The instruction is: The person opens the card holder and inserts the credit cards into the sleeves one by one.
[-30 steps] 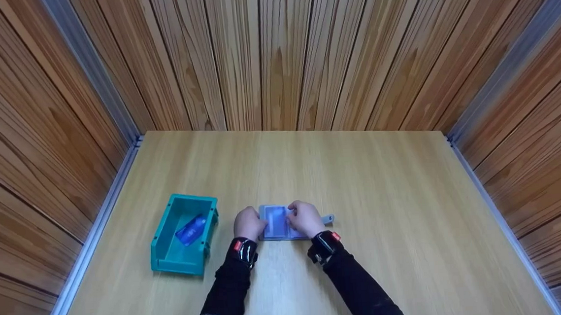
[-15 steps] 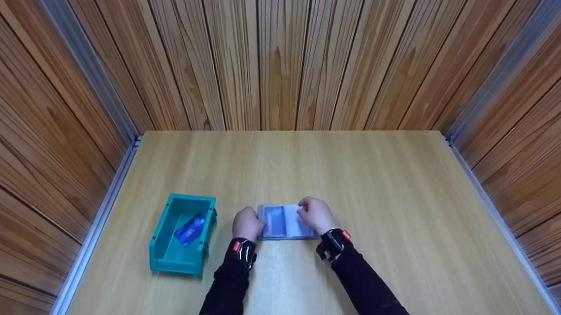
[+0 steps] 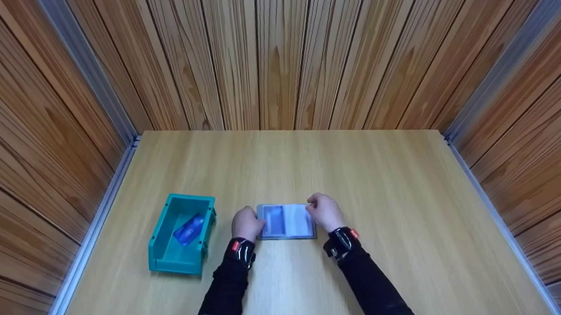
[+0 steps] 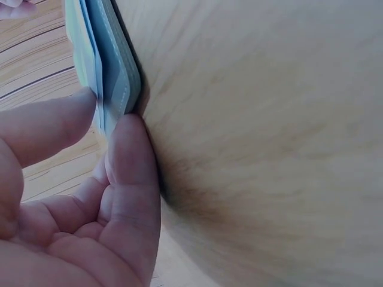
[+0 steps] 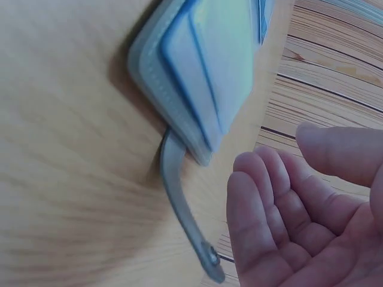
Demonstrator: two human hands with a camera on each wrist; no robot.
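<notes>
A grey-blue card holder [image 3: 286,221] lies open on the wooden table [image 3: 387,194] with its clear sleeves up. My left hand [image 3: 251,223] pinches the holder's left edge; the left wrist view shows thumb and finger [image 4: 128,155] closed on the stacked sleeves [image 4: 105,60]. My right hand [image 3: 317,208] sits at the holder's right edge. In the right wrist view its fingers [image 5: 263,197] are loosely curled and held clear of the holder [image 5: 203,78]. The holder's strap [image 5: 182,215], tipped with a snap, lies on the table below that hand.
A teal plastic bin [image 3: 161,252] stands on the table left of my left hand, with a blue card [image 3: 189,229] lying inside it. Wood-panelled walls close the table in at the back and on both sides.
My right hand has slid from the middle of the card holder to its right edge and let go, uncovering the sleeves. The left hand has stayed at the left edge.
</notes>
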